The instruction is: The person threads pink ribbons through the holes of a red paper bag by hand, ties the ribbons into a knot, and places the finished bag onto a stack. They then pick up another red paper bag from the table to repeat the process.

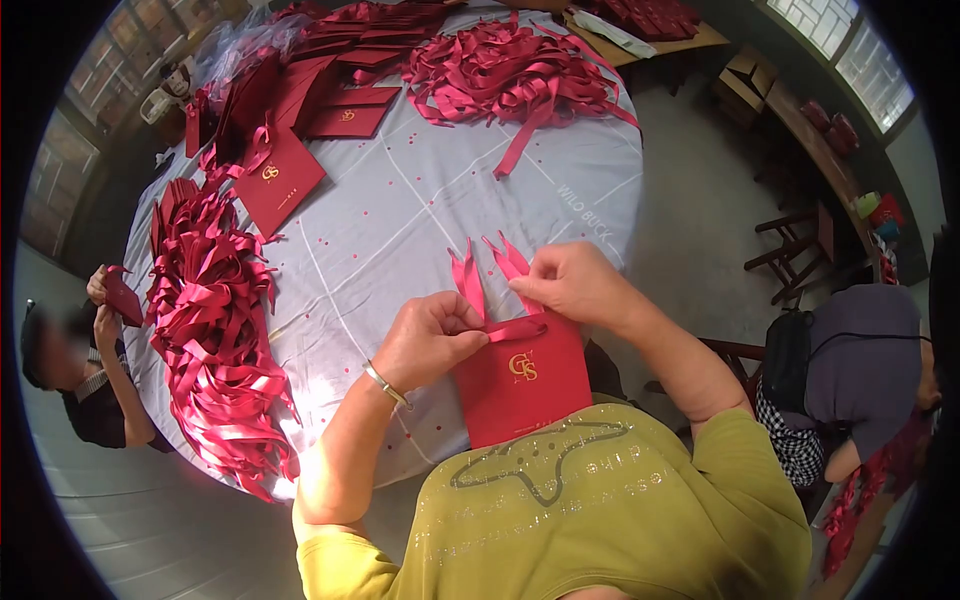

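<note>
A red paper gift bag [525, 385] with a gold emblem lies at the table's near edge, against my shirt. Pink-red ribbon [515, 329] runs across its top, and two loose ribbon ends [467, 275] stick up beyond it. My left hand [432, 335], a bracelet at its wrist, pinches the ribbon at the bag's upper left corner. With thumb and fingers closed, my right hand [570, 283] grips the ribbon end [509, 258] on the right, just above the bag's top edge.
The round table has a pale cloth [400, 215]. Ribbon heaps lie at the back [510, 75] and left [215, 350]. Flat red bags [280, 180] are stacked at the far left. One person [100, 370] holds a small red bag at left; another [850, 360] bends at right.
</note>
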The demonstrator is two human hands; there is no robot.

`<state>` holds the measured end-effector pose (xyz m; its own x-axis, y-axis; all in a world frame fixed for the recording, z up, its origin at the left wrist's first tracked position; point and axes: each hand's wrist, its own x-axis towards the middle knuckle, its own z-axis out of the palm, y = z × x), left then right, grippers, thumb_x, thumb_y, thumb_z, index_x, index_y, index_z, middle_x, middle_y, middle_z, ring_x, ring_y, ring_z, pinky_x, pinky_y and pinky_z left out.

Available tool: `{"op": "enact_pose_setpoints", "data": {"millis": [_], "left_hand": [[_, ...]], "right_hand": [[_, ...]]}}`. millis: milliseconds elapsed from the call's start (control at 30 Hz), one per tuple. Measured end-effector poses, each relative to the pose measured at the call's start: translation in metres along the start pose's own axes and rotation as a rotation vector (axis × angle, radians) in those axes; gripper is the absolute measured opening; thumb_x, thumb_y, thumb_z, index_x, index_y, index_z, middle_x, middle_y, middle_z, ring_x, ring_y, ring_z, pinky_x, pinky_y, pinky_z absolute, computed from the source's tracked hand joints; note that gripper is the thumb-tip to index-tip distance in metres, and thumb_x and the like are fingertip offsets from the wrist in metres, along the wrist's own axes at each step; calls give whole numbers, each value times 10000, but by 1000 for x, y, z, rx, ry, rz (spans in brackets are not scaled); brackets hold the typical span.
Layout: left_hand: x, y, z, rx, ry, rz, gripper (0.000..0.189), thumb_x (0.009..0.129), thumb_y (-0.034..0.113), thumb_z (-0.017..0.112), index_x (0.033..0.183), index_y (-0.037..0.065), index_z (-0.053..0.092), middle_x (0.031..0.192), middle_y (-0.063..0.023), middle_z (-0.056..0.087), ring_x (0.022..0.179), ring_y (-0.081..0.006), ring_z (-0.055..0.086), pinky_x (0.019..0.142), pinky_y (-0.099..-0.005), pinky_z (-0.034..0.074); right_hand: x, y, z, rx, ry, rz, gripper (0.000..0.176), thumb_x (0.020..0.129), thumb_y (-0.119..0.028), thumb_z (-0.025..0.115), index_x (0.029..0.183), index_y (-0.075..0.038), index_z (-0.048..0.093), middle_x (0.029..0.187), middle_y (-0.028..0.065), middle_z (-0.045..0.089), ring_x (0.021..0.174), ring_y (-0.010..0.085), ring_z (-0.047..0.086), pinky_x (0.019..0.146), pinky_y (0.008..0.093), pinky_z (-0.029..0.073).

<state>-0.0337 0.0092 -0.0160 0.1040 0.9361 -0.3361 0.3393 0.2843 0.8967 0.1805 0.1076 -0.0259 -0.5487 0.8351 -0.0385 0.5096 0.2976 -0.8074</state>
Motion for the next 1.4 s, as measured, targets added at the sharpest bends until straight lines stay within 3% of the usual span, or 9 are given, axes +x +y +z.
{"op": "enact_pose_setpoints", "data": {"millis": [67,133,333,633,767,967,1033,1167,1400], "left_hand": [[-3,7,-2,-109,9,-29,104,821,52,708,848,44,608,647,52,590,539,3,468,455,-180,319],[-1,6,-8,-141,40,-30,105,825,55,709,857,43,610,647,54,590,531,1,467,448,-181,315],[7,-8,-25,-324,53,-29,85,842,77,697,881,42,630,695,29,613,561,-21,462,480,-197,329],[5,-8,-26,-428,85,86,85,882,84,646,943,41,607,721,40,566,555,-29,416,477,-185,299],[3,-8,-28,-420,37,114,83,889,68,630,961,42,599,753,37,575,595,-27,447,497,-185,326],[0,-2,-22,-353,75,211,157,840,9,679,966,24,588,847,17,614,698,-19,547,577,-181,436],[0,-2,-19,-339,97,245,181,821,-15,687,967,17,585,854,14,622,745,-23,578,619,-186,470],[-6,5,-10,-238,101,246,209,798,-28,705,967,-1,586,843,13,631,745,-25,591,631,-182,485],[-12,12,5,0,138,234,171,787,30,744,904,-17,629,723,47,622,608,10,526,534,-165,436]], "right_hand": [[-2,6,-4,75,75,9,357,805,-332,731,716,4,651,624,97,626,559,158,577,541,312,458],[-7,14,-11,198,166,-18,396,841,-372,736,755,4,647,622,6,585,585,60,500,535,248,423],[-31,10,-30,462,-191,241,289,924,-314,658,867,-31,643,735,-22,608,640,43,524,574,199,425],[-24,17,-5,439,49,-8,250,922,-204,669,1019,1,566,877,21,637,735,60,584,643,208,485],[-24,6,-8,498,-4,106,262,917,-162,672,1048,8,521,912,40,631,770,70,599,669,220,501],[-23,11,-3,650,121,-22,246,862,-162,733,937,-2,562,833,12,593,694,48,532,625,205,468],[-25,2,-6,243,246,-93,209,818,-114,748,908,-16,587,824,28,599,654,72,537,599,235,462],[-13,-4,-13,21,360,-371,143,838,-110,723,875,-23,616,757,2,584,649,53,523,582,223,429],[7,-8,-24,-8,-145,28,280,815,-237,728,685,-1,651,623,39,590,582,87,536,536,262,429]]}}
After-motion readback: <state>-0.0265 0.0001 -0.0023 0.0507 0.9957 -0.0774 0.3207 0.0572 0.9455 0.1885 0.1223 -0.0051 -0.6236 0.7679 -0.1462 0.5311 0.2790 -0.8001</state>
